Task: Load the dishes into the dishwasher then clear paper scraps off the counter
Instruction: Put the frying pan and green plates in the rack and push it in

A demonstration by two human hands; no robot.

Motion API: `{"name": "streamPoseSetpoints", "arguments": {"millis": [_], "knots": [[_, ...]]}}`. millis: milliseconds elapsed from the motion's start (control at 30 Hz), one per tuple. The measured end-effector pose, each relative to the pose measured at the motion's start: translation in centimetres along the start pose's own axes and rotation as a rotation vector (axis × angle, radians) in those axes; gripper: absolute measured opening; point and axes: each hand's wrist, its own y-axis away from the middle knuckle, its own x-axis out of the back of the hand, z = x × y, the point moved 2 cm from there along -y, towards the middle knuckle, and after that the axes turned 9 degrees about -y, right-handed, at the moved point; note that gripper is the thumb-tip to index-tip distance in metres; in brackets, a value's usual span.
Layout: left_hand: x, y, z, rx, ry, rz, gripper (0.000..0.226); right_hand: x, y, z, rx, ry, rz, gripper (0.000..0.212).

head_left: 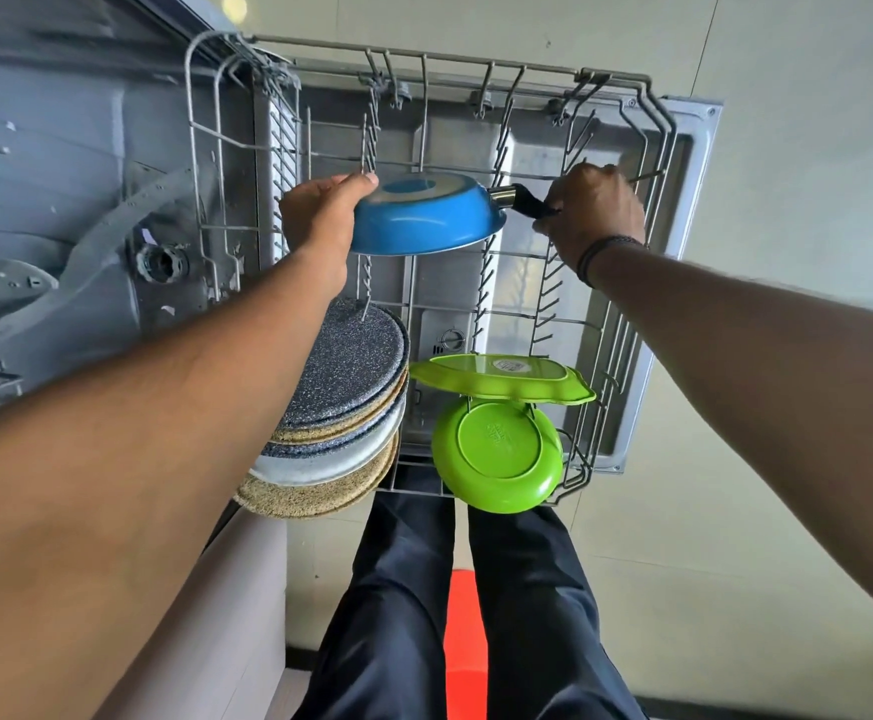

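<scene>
Over the dishwasher rack (647,283), the right hand (593,215) grips the blue pan (424,220) by its handle at three o'clock; the left hand (320,215) cups the rim at nine. Rigid, likely slick, best carried two-handed.

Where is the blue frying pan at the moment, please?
In the head view the blue frying pan is upside down over the far part of the rack, between the left hand and right hand.

Both hands are holding an upturned blue frying pan (426,218) over the grey wire dishwasher rack (626,314): left hand (320,210) gripping its rim, right hand (593,213) gripping its black handle (525,202).
</scene>
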Motion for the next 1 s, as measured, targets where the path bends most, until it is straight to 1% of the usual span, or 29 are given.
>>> {"name": "streamPoseSetpoints", "arguments": {"millis": [67, 200, 300, 367, 433, 500, 533, 567, 600, 667, 700, 867, 933, 1000], "knots": [[0.0, -0.1, 0.0, -0.008, -0.023, 0.045, 0.024, -0.2, 0.3, 0.0, 0.006, -0.001, 0.025, 0.02], [-0.2, -0.3, 0.2, 0.004, -0.055, 0.067, 0.027, -0.4, 1.0, -0.1, 0.012, -0.031, 0.071, 0.019], [-0.3, -0.5, 0.4, 0.026, -0.033, 0.04, 0.027, -0.5, 1.0, 1.0, -0.053, -0.13, 0.089, 0.044], [-0.4, -0.7, 0.4, 0.037, -0.02, 0.019, 0.029, -0.5, 0.7, 1.9, -0.113, -0.26, 0.075, 0.055], [-0.4, -1.3, 0.1, 0.059, -0.024, -0.014, 0.04, -0.2, 0.7, 2.5, -0.144, -0.36, 0.05, 0.055], [-0.5, -2.6, -0.9, 0.099, -0.018, -0.056, 0.059, 0.0, 0.8, 2.9, -0.15, -0.384, 0.019, 0.05], [-0.6, -3.4, -1.5, 0.108, -0.012, -0.063, 0.066, 0.1, 0.8, 3.0, -0.155, -0.392, 0.006, 0.047], [-0.6, -3.3, -1.4, 0.111, -0.011, -0.058, 0.067, 0.1, 0.7, 3.2, -0.162, -0.405, -0.006, 0.043], [-0.7, -2.3, -0.7, 0.109, -0.013, -0.044, 0.061, 0.1, 0.5, 3.3, -0.179, -0.42, -0.016, 0.04], [-0.8, -0.7, 0.5, 0.08, -0.018, 0.032, 0.03, 0.0, 0.1, 3.5, -0.229, -0.461, -0.037, 0.037], [-1.0, -0.1, 1.0, 0.067, -0.025, 0.075, 0.018, 0.0, 0.0, 3.6, -0.247, -0.473, -0.042, 0.037], [-1.6, -0.1, 1.4, 0.075, -0.006, 0.156, 0.02, 0.1, -0.5, 3.8, -0.293, -0.488, -0.016, 0.04], [-1.5, -0.2, 1.4, 0.108, 0.035, 0.138, 0.018, 0.0, -0.4, 3.6, -0.295, -0.466, 0.016, 0.039], [-1.0, -0.7, 1.2, 0.168, 0.116, 0.12, 0.018, -0.3, 0.0, 3.4, -0.273, -0.385, 0.045, 0.035]]}}
